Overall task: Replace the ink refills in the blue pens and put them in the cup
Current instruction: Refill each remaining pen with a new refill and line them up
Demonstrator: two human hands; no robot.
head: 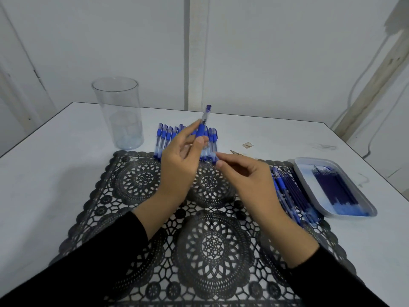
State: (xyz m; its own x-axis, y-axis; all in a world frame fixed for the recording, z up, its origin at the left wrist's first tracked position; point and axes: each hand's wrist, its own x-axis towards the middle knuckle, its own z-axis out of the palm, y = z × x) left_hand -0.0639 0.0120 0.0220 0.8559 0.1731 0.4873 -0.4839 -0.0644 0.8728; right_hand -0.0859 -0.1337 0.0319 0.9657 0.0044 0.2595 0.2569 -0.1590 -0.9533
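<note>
**Pen in the left hand, refill swap about to start**

Pen (204, 120) is up off the table, tilted with its capped end toward 12 o'clock. The left hand (179, 169) pinches it at the blue grip section between thumb and fingertips. The right hand (250, 180) hovers just beside it at 3 o'clock, fingers loosely bent and thumb and forefinger slightly apart, with nothing visible between them.

This looks like the opening of one pen's cycle: the pen is picked from the row of pens (168, 138) lying at 12 o'clock on the far edge of the lace mat (212, 247) and is not yet taken apart. The next move probably calls for the right hand to take the barrel or cap so the two hands can twist or pull it open. A fresh refill would then come from the refills (334, 187) in the tray (306, 171) at 3 o'clock.

The cup (118, 111) stands at 10 o'clock, well apart from the hands, with no pens seen inside. The way to it over the table (55, 162) is open. On the right, a loose pile of blue sticks (287, 191) lies just beside the tray, near the right wrist. The tray itself sits near the table's right edge, so a wide sweep there could nudge it.
</note>
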